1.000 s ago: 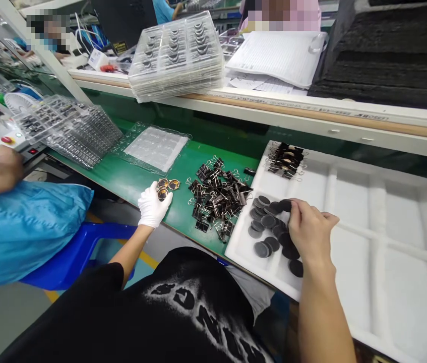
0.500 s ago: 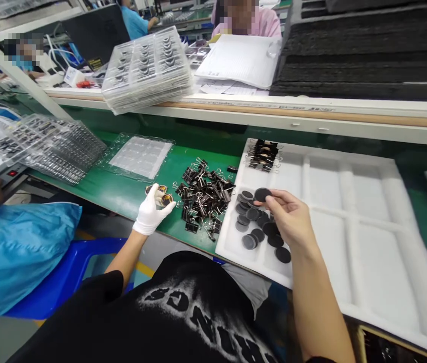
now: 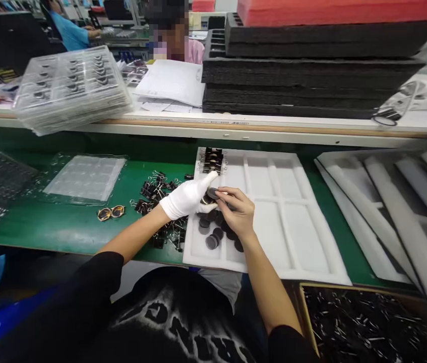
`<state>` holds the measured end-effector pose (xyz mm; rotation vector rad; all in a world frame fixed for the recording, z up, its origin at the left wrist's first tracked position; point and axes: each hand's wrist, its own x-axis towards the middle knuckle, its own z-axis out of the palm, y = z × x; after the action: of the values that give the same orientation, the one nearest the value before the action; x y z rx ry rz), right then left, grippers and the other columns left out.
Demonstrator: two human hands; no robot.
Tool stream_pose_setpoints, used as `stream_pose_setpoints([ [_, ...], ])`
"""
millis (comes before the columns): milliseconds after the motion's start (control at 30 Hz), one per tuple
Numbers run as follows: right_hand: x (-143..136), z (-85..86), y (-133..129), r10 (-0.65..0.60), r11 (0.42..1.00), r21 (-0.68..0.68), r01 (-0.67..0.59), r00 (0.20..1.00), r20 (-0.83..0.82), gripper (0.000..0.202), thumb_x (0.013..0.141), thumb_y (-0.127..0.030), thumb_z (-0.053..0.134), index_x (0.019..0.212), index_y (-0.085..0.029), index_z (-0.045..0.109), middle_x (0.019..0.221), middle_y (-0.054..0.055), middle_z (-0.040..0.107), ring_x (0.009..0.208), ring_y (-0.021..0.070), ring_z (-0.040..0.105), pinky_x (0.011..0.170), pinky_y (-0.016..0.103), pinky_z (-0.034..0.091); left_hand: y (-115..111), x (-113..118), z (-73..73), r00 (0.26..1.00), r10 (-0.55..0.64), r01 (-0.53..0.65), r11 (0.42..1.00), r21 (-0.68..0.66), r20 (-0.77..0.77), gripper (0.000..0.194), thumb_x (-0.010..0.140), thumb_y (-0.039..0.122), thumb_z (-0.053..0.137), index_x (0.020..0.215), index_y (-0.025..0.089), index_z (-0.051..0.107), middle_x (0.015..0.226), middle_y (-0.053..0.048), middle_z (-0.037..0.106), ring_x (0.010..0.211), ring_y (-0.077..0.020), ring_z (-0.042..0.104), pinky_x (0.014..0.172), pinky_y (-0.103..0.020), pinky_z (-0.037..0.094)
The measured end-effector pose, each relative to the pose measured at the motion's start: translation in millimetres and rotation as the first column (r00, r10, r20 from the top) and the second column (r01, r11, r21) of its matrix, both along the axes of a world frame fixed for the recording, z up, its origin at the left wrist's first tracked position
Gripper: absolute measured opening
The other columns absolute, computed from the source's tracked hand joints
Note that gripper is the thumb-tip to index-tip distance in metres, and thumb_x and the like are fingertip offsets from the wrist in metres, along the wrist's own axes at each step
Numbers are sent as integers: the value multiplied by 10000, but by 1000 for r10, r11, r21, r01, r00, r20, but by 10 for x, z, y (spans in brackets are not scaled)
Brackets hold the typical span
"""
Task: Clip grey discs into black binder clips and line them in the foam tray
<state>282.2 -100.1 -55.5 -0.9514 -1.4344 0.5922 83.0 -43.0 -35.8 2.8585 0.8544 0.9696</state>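
Observation:
My left hand (image 3: pixel 192 195), in a white glove, is closed round a small round gold-and-black part (image 3: pixel 207 200), mostly hidden by the fingers. A dark disc (image 3: pixel 212 193) is pinched in my bare right hand (image 3: pixel 237 209), right against that part. Below both hands, loose dark discs (image 3: pixel 212 241) lie on the white foam tray (image 3: pixel 269 259). Black binder clips (image 3: pixel 156 186) are heaped on the green table under my left forearm. Two joined round gold-rimmed parts (image 3: pixel 111 213) rest on the table at the left.
Clamped clips (image 3: pixel 212 160) stand at the tray's back left corner. A clear plastic tray (image 3: pixel 84 177) lies at the left. More foam trays (image 3: pixel 372 217) lean at the right, above a box of clips (image 3: pixel 368 322). A shelf (image 3: pixel 160 126) crosses behind; a person sits beyond.
My left hand has moved right to meet my right hand over the tray. Two of the gold-rimmed parts now lie on the table. The view has turned right.

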Motion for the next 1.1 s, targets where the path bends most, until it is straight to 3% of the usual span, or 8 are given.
stream_pose_setpoints([
  [133, 19, -13, 2, 45, 993, 99, -59, 989, 140, 282, 903, -150, 669, 1053, -282, 868, 1335, 109, 767, 1162, 262, 765, 983, 438, 634, 77, -29, 15, 999, -22, 20, 995, 99, 23, 850, 976, 396, 644, 1648, 95, 219, 997, -116, 771, 806, -257, 782, 676, -326, 592],
  [233, 16, -22, -1, 180, 978, -105, -181, 983, -18, 262, 933, -240, 703, 1158, -272, 833, 1430, 117, 720, 1194, 267, 760, 1015, 430, 628, 61, -36, 14, 999, -37, 32, 992, 118, 39, 831, 1002, 425, 622, 1644, 93, 212, 987, -109, 770, 769, -239, 772, 652, -314, 582],
  [400, 26, -18, 14, 195, 691, -559, -457, 864, -465, 595, 754, -448, 942, 1283, -244, 762, 1055, 82, 841, 952, 242, 801, 883, 387, 650, -76, 12, -10, 998, -42, 50, 984, 168, -50, 717, 1036, 456, 598, 1575, 84, 305, 956, -119, 772, 799, -258, 767, 691, -353, 575],
  [500, 59, -4, 29, 140, 643, -603, -472, 846, -514, 516, 644, -448, 1009, 1054, -205, 813, 890, 59, 830, 822, 211, 775, 796, 350, 639, -112, -93, 103, 985, -45, 72, 984, 160, -167, 677, 1026, 583, 594, 1470, 83, 490, 1021, -161, 786, 878, -290, 767, 720, -382, 550],
  [600, 106, 28, 42, 82, 654, -596, -467, 826, -558, 455, 630, -433, 1021, 962, -224, 791, 887, 28, 820, 788, 165, 744, 724, 289, 609, -17, -394, 312, 950, 216, -212, 976, 45, -225, 534, 1059, 597, 495, 1274, 150, 693, 1035, -139, 795, 936, -280, 757, 771, -373, 515],
  [733, 144, 62, 51, 34, 652, -584, -484, 788, -615, 453, 623, -417, 1028, 937, -248, 748, 871, -12, 800, 794, 133, 728, 710, 247, 591, 244, -893, 461, 614, 581, -730, 675, -106, -535, 530, 1063, 544, 400, 950, 186, 775, 956, -141, 782, 905, -304, 742, 768, -370, 472],
  [833, 135, 64, 48, 40, 643, -577, -504, 774, -632, 440, 636, -401, 1025, 937, -247, 743, 893, -11, 800, 813, 127, 722, 707, 234, 582, 384, -1106, 357, 531, 515, -778, 611, -146, -673, 462, 954, 571, 565, 833, 173, 767, 895, -161, 768, 840, -338, 733, 729, -373, 451],
  [1100, 105, 70, 52, 29, 607, -589, -533, 756, -654, 447, 626, -390, 1035, 913, -238, 728, 862, -19, 784, 840, 132, 737, 773, 252, 592, 363, -1204, 275, 615, 459, -722, 655, -223, -641, 298, 964, 424, 501, 902, 230, 719, 945, -55, 779, 843, -229, 703, 725, -319, 442],
])
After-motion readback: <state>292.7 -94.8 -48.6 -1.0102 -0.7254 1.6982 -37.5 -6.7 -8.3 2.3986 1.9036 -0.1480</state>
